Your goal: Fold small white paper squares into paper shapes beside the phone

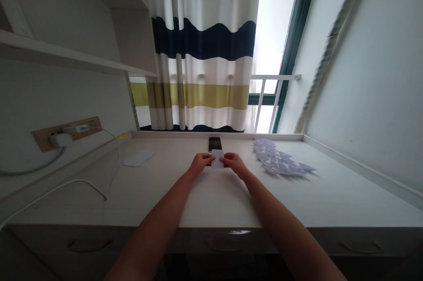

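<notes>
A small white paper point(217, 159) is held over the middle of the tabletop point(155, 208), its face toward the camera; whether its lower edge touches the surface, I cannot tell. The left hand point(201, 162) has its grip pinched on the paper's left edge, and the right hand point(234, 162) has its grip pinched on the right edge, thumb on the near face. Just beyond the paper lies a dark phone point(214, 143). To the right, near the right hand, folded paper pieces point(280, 158) with pointed ends spread in overlapping rows. Well apart on the left lie flat white sheets point(139, 158). Farther left, a white cable point(112, 171) runs from a wall socket point(42, 139) onto the tabletop. Behind hangs a striped curtain point(211, 41), beside a window point(273, 21) with a white rail point(272, 77).
</notes>
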Demonstrator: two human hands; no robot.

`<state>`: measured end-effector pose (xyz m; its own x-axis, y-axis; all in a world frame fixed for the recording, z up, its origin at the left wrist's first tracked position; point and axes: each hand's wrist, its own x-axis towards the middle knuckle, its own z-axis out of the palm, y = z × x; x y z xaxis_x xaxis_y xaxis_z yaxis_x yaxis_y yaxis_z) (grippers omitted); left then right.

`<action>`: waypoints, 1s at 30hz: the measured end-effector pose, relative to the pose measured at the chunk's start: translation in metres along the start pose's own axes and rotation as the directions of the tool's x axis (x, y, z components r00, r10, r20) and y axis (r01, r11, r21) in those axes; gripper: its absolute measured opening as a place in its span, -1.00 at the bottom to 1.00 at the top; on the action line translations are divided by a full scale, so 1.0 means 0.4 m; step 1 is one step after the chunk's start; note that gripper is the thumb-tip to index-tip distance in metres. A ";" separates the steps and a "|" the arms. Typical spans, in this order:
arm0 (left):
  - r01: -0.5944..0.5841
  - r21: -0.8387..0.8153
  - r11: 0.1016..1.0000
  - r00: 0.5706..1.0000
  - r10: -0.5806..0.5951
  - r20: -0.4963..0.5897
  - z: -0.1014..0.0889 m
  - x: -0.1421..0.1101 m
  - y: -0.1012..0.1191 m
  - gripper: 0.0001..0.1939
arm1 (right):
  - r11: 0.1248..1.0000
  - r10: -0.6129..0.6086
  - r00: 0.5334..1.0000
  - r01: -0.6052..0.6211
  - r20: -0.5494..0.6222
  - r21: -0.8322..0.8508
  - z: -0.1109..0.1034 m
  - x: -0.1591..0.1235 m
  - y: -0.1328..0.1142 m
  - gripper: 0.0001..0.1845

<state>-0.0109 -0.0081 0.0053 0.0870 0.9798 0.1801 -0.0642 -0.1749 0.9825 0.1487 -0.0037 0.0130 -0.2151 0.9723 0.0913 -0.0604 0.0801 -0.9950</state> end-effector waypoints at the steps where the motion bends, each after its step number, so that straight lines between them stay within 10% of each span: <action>1: -0.002 0.003 1.000 1.000 0.002 0.002 0.000 0.000 0.000 -0.69 | 1.000 -0.001 1.000 0.001 -0.001 0.002 -0.001 0.001 0.002 -0.84; 30: -0.069 0.066 0.995 0.996 0.072 -0.051 -0.005 0.008 -0.001 -0.80 | 0.997 0.054 0.997 -0.052 -0.048 0.058 -0.002 -0.001 -0.004 -0.83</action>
<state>-0.0126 -0.0047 0.0055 0.0312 0.9683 0.2479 -0.0042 -0.2479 0.9688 0.1494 -0.0039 0.0143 -0.1706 0.9847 0.0348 -0.1055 0.0169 -0.9943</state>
